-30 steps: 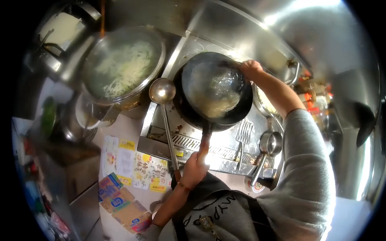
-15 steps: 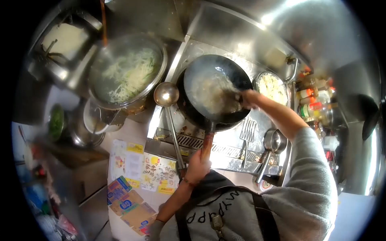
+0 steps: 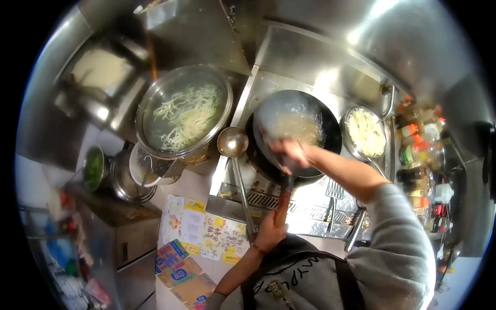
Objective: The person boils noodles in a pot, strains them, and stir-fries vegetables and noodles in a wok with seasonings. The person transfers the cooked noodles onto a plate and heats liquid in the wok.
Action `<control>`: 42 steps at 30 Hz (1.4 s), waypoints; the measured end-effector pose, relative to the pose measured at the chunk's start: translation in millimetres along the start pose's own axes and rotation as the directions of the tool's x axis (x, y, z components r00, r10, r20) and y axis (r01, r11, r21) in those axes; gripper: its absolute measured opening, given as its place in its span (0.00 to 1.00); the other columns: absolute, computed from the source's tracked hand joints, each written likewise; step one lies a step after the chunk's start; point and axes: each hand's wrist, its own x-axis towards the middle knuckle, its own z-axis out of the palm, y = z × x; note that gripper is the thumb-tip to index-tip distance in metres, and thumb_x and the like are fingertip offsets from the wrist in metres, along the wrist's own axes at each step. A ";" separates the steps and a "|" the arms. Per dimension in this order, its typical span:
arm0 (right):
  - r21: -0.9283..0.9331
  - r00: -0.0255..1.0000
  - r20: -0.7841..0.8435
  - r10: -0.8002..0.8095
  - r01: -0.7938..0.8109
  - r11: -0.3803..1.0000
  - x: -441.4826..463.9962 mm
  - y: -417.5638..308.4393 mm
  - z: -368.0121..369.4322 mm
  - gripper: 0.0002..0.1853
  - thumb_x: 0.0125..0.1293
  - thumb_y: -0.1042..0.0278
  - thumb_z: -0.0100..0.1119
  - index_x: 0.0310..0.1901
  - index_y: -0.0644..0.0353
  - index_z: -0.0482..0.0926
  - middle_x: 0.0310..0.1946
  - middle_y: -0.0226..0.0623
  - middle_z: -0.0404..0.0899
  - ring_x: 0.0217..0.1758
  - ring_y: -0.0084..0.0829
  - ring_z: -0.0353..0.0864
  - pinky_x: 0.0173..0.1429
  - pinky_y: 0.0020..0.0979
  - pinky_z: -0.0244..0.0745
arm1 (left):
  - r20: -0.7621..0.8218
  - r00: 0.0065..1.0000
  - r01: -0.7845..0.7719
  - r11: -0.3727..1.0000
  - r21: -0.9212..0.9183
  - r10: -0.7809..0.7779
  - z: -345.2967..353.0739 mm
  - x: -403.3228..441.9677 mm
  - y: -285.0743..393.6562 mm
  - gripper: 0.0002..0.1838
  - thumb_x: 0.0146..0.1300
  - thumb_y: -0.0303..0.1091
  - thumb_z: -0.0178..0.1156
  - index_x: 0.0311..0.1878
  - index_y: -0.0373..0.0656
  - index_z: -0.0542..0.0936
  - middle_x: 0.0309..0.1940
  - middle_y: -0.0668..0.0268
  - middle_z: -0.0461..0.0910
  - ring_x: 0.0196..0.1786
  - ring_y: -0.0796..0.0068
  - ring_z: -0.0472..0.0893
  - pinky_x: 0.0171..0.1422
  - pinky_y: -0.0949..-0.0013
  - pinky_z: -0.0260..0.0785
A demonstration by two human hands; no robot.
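My left hand is closed around the wooden grip of the wok handle. The dark wok sits over the burner, with cloudy, foamy liquid inside. Over the near left part of the wok, close to where the handle joins, is my right hand. It looks closed, but motion blurs its fingers, and what it holds cannot be made out. A steel ladle lies left of the wok, its shaft running toward my left hand.
Left stands a large pot with pale and green strands in liquid. Right of the wok are a strainer of pale food, a slotted turner and several sauce bottles. Printed sheets lie in front.
My right hand has swept from the wok's right side to its near left part. My left hand keeps its hold on the handle. The whole view has shifted slightly.
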 end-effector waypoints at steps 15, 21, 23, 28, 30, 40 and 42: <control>-0.907 0.965 -0.110 0.238 0.001 -0.421 -45.1 23.6 -160.6 0.40 0.55 0.63 0.58 0.70 0.54 0.53 0.37 0.34 0.82 0.40 0.30 0.81 0.40 0.30 0.74 | 0.567 0.797 0.516 0.255 -0.818 0.206 1.4 50.8 -13.0 0.18 0.66 0.26 0.48 0.57 0.33 0.63 0.28 0.65 0.67 0.19 0.80 0.68 0.21 0.77 0.64; -0.912 0.904 -0.403 0.141 -0.384 -0.145 -64.0 2.4 -172.2 0.35 0.60 0.65 0.57 0.68 0.50 0.55 0.50 0.36 0.79 0.52 0.37 0.79 0.51 0.34 0.76 | 0.506 0.854 0.447 0.672 -0.591 -0.123 28.8 37.2 35.4 0.08 0.64 0.25 0.49 0.46 0.43 0.66 0.22 0.70 0.63 0.17 0.84 0.63 0.19 0.75 0.61; -0.878 0.815 -0.459 0.353 -0.476 -0.043 -112.3 9.5 -175.5 0.31 0.57 0.65 0.57 0.64 0.47 0.63 0.47 0.38 0.80 0.49 0.37 0.80 0.51 0.38 0.76 | 0.491 0.858 0.443 0.707 -0.552 -0.154 38.2 31.9 32.5 0.10 0.62 0.25 0.51 0.45 0.46 0.66 0.22 0.70 0.64 0.17 0.82 0.64 0.20 0.73 0.61; -0.763 0.843 -0.314 0.437 -0.498 0.413 -249.6 9.1 -126.6 0.28 0.55 0.59 0.59 0.59 0.54 0.70 0.37 0.48 0.81 0.43 0.47 0.80 0.47 0.41 0.73 | 0.436 0.880 0.400 0.790 -0.465 -0.188 58.1 5.9 22.5 0.09 0.60 0.24 0.55 0.40 0.45 0.67 0.21 0.68 0.66 0.17 0.79 0.67 0.20 0.70 0.64; -0.658 0.875 -0.329 0.354 -0.482 0.578 -292.1 8.4 -105.3 0.33 0.56 0.56 0.60 0.62 0.62 0.67 0.42 0.53 0.80 0.46 0.47 0.80 0.51 0.40 0.72 | 0.416 0.887 0.371 0.847 -0.381 -0.201 64.1 -0.4 28.6 0.08 0.60 0.23 0.55 0.38 0.43 0.66 0.21 0.67 0.67 0.17 0.78 0.68 0.20 0.70 0.64; 0.393 0.961 -0.275 0.029 0.085 0.915 -235.4 -3.0 2.1 0.35 0.60 0.49 0.61 0.64 0.62 0.65 0.54 0.44 0.74 0.50 0.31 0.76 0.51 0.31 0.74 | 0.325 0.917 0.242 0.970 0.008 -0.231 79.3 -2.2 56.4 0.16 0.58 0.21 0.54 0.43 0.49 0.60 0.21 0.65 0.68 0.15 0.75 0.68 0.17 0.68 0.66; 0.622 0.907 -0.306 0.289 -0.039 0.782 -211.4 13.2 -10.3 0.33 0.61 0.51 0.60 0.63 0.62 0.66 0.53 0.45 0.75 0.51 0.35 0.76 0.42 0.37 0.79 | 0.325 0.919 0.202 0.975 0.096 -0.222 74.1 2.8 54.1 0.17 0.57 0.20 0.53 0.44 0.49 0.59 0.22 0.63 0.68 0.15 0.74 0.69 0.15 0.68 0.66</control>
